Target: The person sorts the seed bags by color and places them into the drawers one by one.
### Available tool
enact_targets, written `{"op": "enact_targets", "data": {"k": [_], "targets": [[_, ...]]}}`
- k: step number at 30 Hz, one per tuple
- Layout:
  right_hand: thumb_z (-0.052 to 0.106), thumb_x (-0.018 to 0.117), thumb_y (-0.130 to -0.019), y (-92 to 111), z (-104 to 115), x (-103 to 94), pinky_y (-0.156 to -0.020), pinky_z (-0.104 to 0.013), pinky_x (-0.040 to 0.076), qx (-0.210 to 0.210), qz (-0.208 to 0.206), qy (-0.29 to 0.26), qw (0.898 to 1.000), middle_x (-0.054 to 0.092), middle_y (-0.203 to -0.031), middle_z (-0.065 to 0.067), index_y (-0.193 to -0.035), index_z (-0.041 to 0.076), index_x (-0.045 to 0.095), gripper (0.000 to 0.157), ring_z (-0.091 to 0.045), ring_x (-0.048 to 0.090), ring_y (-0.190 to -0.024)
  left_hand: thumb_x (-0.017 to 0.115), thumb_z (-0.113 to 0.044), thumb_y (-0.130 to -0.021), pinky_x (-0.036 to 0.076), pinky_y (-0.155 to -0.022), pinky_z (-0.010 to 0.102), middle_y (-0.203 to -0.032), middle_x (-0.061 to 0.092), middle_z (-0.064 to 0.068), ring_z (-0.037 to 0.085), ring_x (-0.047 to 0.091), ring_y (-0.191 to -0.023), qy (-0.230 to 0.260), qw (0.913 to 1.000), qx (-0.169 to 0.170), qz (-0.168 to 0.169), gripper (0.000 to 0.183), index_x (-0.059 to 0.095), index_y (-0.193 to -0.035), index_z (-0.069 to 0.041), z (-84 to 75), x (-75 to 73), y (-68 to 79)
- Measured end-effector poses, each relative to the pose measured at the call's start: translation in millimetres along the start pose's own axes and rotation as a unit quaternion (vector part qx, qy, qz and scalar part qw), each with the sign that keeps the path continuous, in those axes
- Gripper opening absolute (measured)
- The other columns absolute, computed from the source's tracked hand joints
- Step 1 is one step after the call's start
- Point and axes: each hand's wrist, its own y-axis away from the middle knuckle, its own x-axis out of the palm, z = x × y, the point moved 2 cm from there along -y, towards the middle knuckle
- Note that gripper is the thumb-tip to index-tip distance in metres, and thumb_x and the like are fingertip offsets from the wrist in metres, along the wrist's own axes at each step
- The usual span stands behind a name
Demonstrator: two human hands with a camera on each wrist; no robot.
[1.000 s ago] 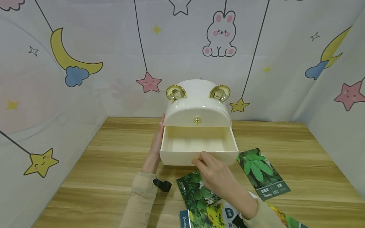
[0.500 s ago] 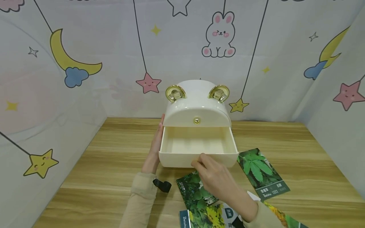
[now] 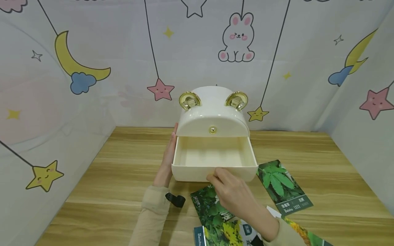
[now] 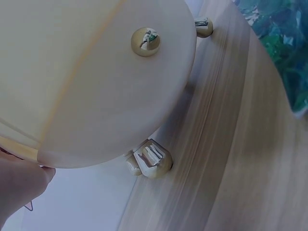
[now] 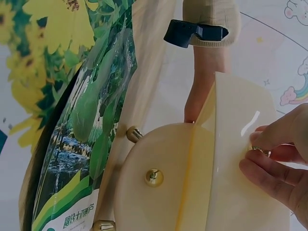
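Observation:
A white storage box (image 3: 212, 118) with two gold ears and gold feet stands at the middle of the table. Its drawer (image 3: 189, 173) is pulled out toward me, with nothing inside. My right hand (image 3: 232, 191) is at the drawer's front. In the right wrist view its thumb and fingers pinch a small gold knob (image 5: 262, 151) on that panel. My left hand (image 3: 167, 157) lies along the box's left side with fingers extended. Another gold knob (image 3: 212, 130) marks the upper front panel, and one more (image 5: 154, 177) sits on the lower front panel.
Green plant-picture packets lie right of the box (image 3: 284, 188) and in front of it (image 3: 206, 205). A yellow-flower packet (image 3: 227, 234) is nearer me, partly under my right forearm. A cartoon-printed cloth (image 3: 197, 48) hangs behind and beside the wooden table (image 3: 123, 171).
The drawer has slid slightly farther out toward me, with my right hand moving along with it. My left hand stays against the box's side.

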Motion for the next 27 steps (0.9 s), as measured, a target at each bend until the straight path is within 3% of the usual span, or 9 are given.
{"op": "enact_targets", "data": {"k": [8, 13, 16, 19, 23, 27], "targets": [[0.018, 0.031, -0.098, 1, -3, -0.6, -0.054, -0.015, 0.041, -0.002, -0.001, -0.009, 1.000, 0.052, -0.086, -0.001, -0.097, 0.009, 0.066, 0.036, -0.010, 0.044, -0.069, 0.010, -0.031, -0.101, 0.005, -0.119, 0.040, -0.156, 0.000, -0.005, 0.015, 0.000, -0.144, 0.032, 0.9993, -0.019, 0.002, 0.049, 0.003, -0.148, -0.020, -4.7, -1.0, -1.0], [0.020, 0.053, -0.091, 2, -3, -2.6, -0.063, -0.019, 0.048, 0.003, 0.021, -0.010, 1.000, 0.057, -0.096, -0.001, -0.103, 0.013, 0.066, 0.019, -0.011, 0.053, -0.078, 0.012, -0.035, -0.101, 0.006, -0.119, 0.038, -0.156, -0.001, -0.007, 0.013, 0.000, -0.144, 0.035, 0.9976, -0.060, -0.005, 0.050, 0.003, -0.148, -0.022, -7.8, -6.0, 3.8], [0.018, 0.065, -0.082, 3, -3, -4.9, -0.068, -0.021, 0.051, 0.003, 0.025, -0.009, 1.000, 0.059, -0.102, -0.001, -0.104, 0.014, 0.066, 0.023, -0.012, 0.056, -0.085, 0.013, -0.037, -0.101, 0.004, -0.119, 0.036, -0.156, 0.000, -0.008, 0.012, -0.001, -0.144, 0.040, 0.9966, -0.072, -0.005, 0.050, 0.004, -0.148, -0.025, -5.0, -10.0, 5.4], [0.019, 0.066, -0.081, 5, -3, -6.8, -0.073, -0.022, 0.052, -0.003, 0.025, -0.013, 1.000, 0.060, -0.105, -0.001, -0.105, 0.015, 0.066, 0.024, -0.013, 0.057, -0.091, 0.018, -0.042, -0.100, 0.004, -0.119, 0.037, -0.156, 0.005, -0.007, 0.014, 0.003, -0.144, 0.044, 0.9966, -0.070, -0.005, 0.051, 0.009, -0.148, -0.027, 3.9, -17.2, 4.5], [0.024, 0.056, -0.090, 7, -3, -8.6, -0.075, -0.024, 0.052, -0.010, 0.025, -0.017, 1.000, 0.060, -0.107, -0.001, -0.106, 0.015, 0.065, 0.021, -0.014, 0.057, -0.094, 0.024, -0.049, -0.097, 0.004, -0.119, 0.038, -0.156, 0.008, -0.006, 0.016, 0.005, -0.144, 0.029, 0.9986, -0.041, 0.018, 0.054, 0.015, -0.146, -0.028, 27.2, -35.4, -0.6], [0.027, 0.046, -0.095, 10, -2, -11.0, -0.077, -0.025, 0.052, -0.014, 0.023, -0.017, 0.999, 0.060, -0.109, -0.001, -0.107, 0.015, 0.064, 0.024, -0.015, 0.057, -0.094, 0.023, -0.051, -0.096, 0.003, -0.119, 0.039, -0.156, 0.006, -0.002, 0.019, 0.003, -0.144, 0.021, 0.9988, -0.028, 0.035, 0.059, 0.013, -0.147, -0.023, 30.3, -38.9, 4.1]]}}
